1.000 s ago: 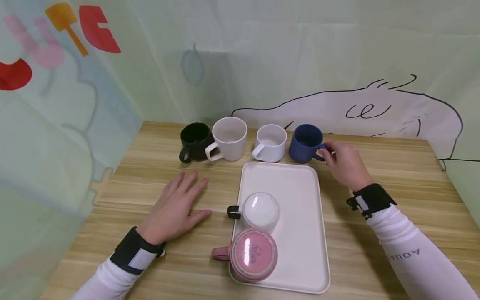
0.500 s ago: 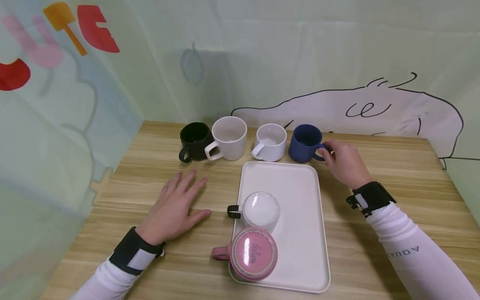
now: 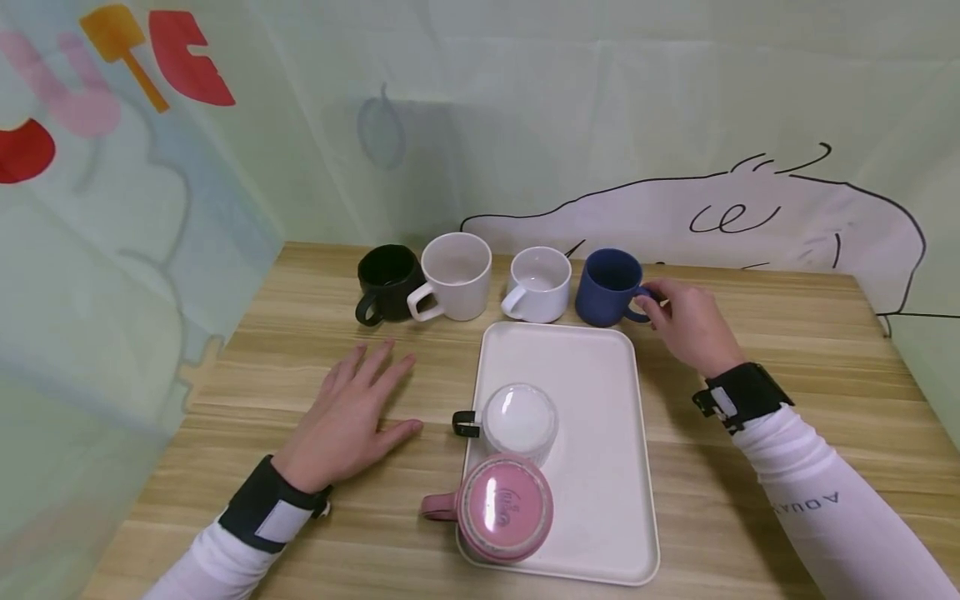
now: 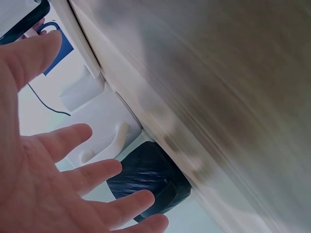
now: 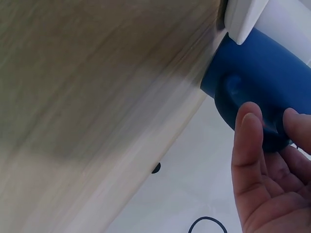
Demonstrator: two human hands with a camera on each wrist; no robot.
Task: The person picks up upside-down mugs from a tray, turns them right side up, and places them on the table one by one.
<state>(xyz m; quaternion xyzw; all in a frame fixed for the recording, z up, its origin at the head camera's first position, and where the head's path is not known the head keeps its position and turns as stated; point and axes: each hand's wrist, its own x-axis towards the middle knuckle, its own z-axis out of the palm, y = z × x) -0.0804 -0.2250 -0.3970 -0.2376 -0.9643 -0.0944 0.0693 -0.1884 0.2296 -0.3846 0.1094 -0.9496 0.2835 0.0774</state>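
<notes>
1. Pinching the blue mug (image 3: 602,290), upper right of centre, is the right hand (image 3: 693,329), fingers clamped on its handle (image 5: 226,104).
2. Stiff, probably ceramic, light but breakable; that handle seems the surest hold.
3. Left hand (image 3: 345,421), lower left: fingers spread apart.

1. Backdrop (image 3: 217,192), left side: pink "U" (image 3: 88,115), hammer-shaped orange "T" (image 3: 114,35), red "E" (image 3: 174,67), plus a cut-off red letter (image 3: 28,152)
2. Right sleeve (image 3: 840,533): dark "AQUA", partly distorted by folds
3. Pink mug (image 3: 517,525), base: a mark, illegible

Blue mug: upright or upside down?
Upright: in the head view, the blue mug opens upward; the right hand pinches its handle.
</notes>
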